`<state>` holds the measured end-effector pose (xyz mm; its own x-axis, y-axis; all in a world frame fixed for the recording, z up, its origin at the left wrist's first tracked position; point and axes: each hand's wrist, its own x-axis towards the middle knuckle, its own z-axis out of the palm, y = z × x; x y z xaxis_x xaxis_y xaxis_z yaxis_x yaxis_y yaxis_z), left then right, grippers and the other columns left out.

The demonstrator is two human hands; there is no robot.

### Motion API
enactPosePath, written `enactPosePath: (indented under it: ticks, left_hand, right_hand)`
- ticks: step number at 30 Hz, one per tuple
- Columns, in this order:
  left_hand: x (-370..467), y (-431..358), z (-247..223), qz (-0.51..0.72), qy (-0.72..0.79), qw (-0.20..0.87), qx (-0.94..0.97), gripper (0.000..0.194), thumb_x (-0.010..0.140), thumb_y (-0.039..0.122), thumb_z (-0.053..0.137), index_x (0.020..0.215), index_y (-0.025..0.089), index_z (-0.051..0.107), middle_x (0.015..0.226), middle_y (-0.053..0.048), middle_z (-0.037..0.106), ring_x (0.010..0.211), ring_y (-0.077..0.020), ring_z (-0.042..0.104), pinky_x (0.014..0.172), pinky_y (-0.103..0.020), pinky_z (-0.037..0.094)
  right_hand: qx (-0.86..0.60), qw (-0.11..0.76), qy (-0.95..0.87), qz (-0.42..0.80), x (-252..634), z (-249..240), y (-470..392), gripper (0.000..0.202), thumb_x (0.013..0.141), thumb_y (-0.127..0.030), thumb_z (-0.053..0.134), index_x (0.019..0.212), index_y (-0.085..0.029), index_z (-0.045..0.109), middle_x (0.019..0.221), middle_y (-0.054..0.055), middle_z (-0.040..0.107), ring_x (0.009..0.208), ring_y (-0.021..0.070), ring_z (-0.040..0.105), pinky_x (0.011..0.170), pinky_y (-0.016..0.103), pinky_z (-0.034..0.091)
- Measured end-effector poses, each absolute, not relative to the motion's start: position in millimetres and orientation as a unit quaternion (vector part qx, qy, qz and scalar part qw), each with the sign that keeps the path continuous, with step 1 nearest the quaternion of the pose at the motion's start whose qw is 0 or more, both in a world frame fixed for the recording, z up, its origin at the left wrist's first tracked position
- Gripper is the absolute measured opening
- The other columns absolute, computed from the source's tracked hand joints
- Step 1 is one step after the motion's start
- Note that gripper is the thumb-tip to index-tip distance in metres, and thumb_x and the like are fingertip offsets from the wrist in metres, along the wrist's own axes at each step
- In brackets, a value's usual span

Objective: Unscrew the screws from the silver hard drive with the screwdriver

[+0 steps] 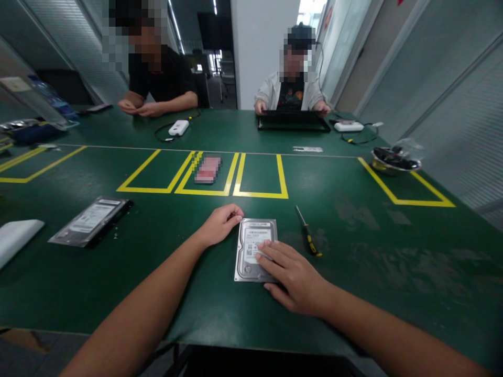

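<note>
right hand [291, 272] over hard drive [251, 242], grip open, hard drive flat on tabletop [220, 309], left hand [218, 224] at its far-left corner, can't tell if grip pinches, screwdriver [308, 234] right of hard drive, bagged unit [92, 219] well left

The right hand [294, 275] rests on a hard drive [250, 245], the left hand [220, 225] at its far-left corner.

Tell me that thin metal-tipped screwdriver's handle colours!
The screwdriver handle is black and yellow, head view.
</note>
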<state>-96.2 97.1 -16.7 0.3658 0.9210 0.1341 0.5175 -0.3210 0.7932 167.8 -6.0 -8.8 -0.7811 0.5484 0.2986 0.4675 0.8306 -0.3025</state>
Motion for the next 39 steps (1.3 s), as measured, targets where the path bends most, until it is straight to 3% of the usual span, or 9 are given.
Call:
enactPosePath:
  ticks: [9,39]
  left_hand:
    - [-101.0,101.5,-20.0,0.291,0.467,0.379,0.745,0.019,0.088,0.032,0.057,0.089,0.015,0.064,0.078,-0.002,0.063,0.069,-0.0139,0.055,0.063,-0.025,0.044]
    - [-99.6,99.9,-17.8,0.300,0.452,0.431,0.721,0.023,0.086,0.036,0.063,0.090,0.014,0.068,0.082,-0.005,0.069,0.071,-0.0147,0.061,0.064,-0.026,0.048]
  right_hand:
    - [-0.269,0.192,-0.938,0.106,168.7,-8.3,-5.6,0.058,0.086,-0.027,0.058,0.142,-0.011,0.048,0.148,0.017,0.048,0.139,0.0296,0.042,0.116,0.051,0.036]
    - [-0.290,0.188,-0.933,0.100,167.3,-7.2,-14.5,0.057,0.087,-0.027,0.058,0.141,-0.012,0.049,0.148,0.016,0.048,0.139,0.0294,0.042,0.116,0.049,0.038]
